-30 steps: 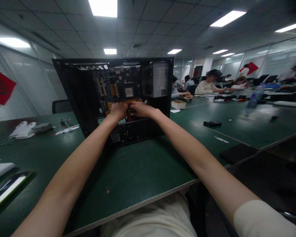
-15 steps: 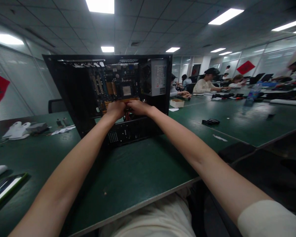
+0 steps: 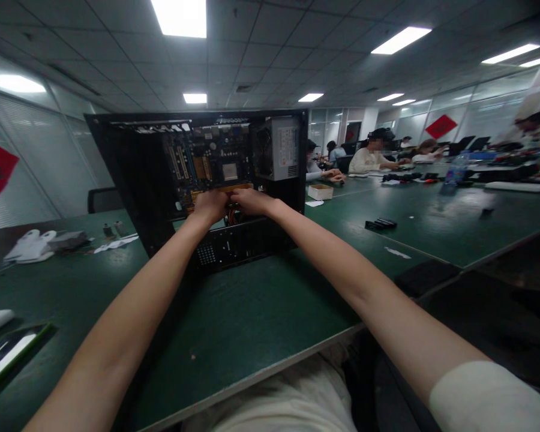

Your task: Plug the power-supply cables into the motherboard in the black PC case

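Note:
An open black computer case [image 3: 117, 162] stands on the green table in front of me, its inside facing me. Within it are a motherboard [image 3: 207, 153] with a pale square chip and a silver power supply [image 3: 284, 150] at upper right. Both my hands reach in at the motherboard's lower edge, by a yellow-orange strip [image 3: 246, 187] that looks like memory slots. My left hand [image 3: 210, 205] and my right hand [image 3: 251, 200] nearly meet, fingers bent and closed together. What their fingertips hold is hidden. Red and dark wires [image 3: 234, 217] hang just below them.
A phone-like device with a green edge [image 3: 15, 348] lies at left, with a white bag [image 3: 31, 245] and a grey block [image 3: 68, 240] farther back. To the right are a small box [image 3: 320, 192], black parts [image 3: 380, 223] and a bottle [image 3: 456, 171]. People sit beyond.
The view has shifted slightly, so the case sits a little lower in it. Both hands stay at the same spot on the motherboard.

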Demonstrator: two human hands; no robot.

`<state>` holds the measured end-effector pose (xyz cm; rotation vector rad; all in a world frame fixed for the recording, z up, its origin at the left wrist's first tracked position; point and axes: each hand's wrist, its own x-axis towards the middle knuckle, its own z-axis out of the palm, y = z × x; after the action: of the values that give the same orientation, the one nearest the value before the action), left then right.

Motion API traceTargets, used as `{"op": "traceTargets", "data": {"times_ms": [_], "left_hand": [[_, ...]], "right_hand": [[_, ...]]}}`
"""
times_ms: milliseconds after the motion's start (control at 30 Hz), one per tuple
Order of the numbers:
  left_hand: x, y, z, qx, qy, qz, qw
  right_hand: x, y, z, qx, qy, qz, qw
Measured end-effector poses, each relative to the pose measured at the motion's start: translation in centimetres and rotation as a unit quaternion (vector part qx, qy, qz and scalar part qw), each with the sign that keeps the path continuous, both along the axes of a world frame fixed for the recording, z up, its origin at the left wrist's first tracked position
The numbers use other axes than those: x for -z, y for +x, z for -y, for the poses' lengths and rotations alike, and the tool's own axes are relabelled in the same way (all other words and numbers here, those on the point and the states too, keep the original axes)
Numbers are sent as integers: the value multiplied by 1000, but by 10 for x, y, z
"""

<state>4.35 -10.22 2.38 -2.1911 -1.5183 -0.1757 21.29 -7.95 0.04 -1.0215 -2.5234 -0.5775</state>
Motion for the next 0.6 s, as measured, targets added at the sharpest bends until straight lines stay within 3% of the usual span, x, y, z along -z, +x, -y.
{"op": "traceTargets", "data": {"times_ms": [600], "left_hand": [[1,-2,-3,20,3,22,1000]], "right_hand": [[-1,-2,-4,31,-10,18,999]]}}
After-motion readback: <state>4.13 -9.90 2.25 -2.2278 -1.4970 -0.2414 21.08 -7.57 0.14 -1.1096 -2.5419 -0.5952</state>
